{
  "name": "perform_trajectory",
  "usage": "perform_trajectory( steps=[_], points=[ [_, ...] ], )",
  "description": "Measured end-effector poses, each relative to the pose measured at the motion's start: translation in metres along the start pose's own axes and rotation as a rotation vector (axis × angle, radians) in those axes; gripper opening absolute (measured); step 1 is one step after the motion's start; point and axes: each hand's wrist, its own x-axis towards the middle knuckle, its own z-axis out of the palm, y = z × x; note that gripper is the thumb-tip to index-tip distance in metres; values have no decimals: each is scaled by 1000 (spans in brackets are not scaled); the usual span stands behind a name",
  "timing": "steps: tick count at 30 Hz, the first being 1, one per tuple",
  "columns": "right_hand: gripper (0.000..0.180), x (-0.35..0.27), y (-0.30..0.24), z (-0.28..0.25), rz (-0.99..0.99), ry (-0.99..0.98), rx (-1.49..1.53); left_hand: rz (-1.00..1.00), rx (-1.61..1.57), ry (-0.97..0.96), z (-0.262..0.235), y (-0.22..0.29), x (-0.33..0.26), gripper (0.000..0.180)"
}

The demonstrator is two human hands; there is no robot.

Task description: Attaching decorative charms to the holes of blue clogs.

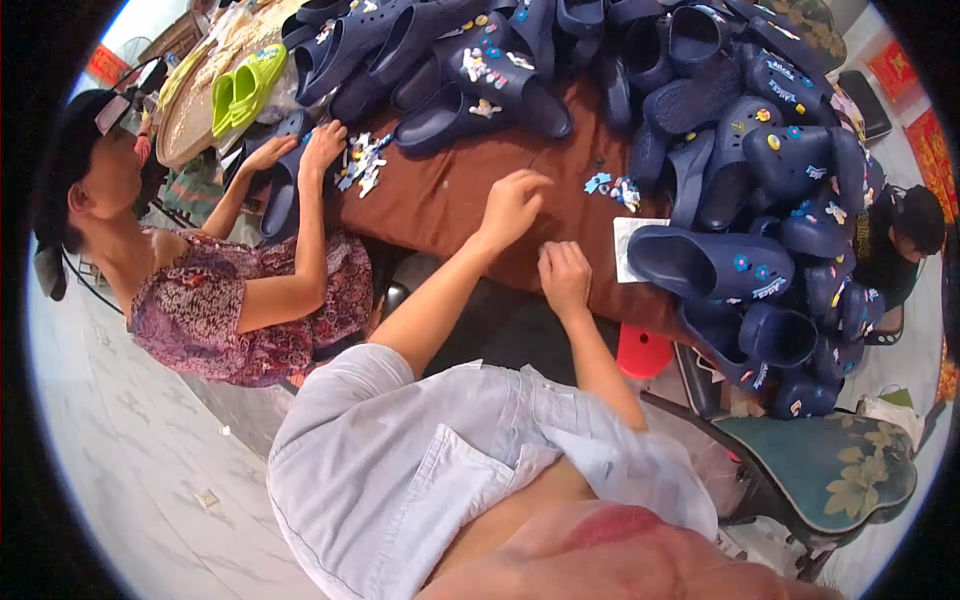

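Left grip (pixel 513 208) and right grip (pixel 567 277) curled, contents unclear; charms (pixel 627 191), right of both, are best lifted singly.

Floor (pixel 110 440): pale, glossy, with grey marble veining, visible at near left; small light scraps lie on it. Table (pixel 435 215): centre, covered in a creased brown cloth. Stool (pixel 642 350): red, beside the table's near right edge. Chair (pixel 785 440): near right, dark frame, green padding with a pale leaf pattern. Right wall (pixel 884 30): whitish, bearing red hangings (pixel 893 73) with gold markings. Far left: a light-coloured rounded tabletop (pixel 187 138). Lighting: bright.
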Motion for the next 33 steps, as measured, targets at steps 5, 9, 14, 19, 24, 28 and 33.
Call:
perform_trajectory(
  steps=[5,9,14,19,24,28,33],
  points=[
    [6,1,-4,2,17,18,-31,-166,107,23,-27,-31,-56,22],
    [9,4,-5,3,126,20,96,-131,188,51,-28,-40,-68,20],
    [15,41,-1,6,82,72,233,5,346,21,-21,-36,-71,16],
    [27,118,14,37,-92,69,4,44,383,37,-23,-35,-73,14],
    [32,192,36,87,-104,-38,-103,34,386,-4,-25,-36,-71,16],
    [13,224,40,86,-78,33,-19,43,373,-8,-27,-36,-72,16],
    [23,205,18,48,50,185,400,37,394,12,-25,-38,-73,15]
  ],
)
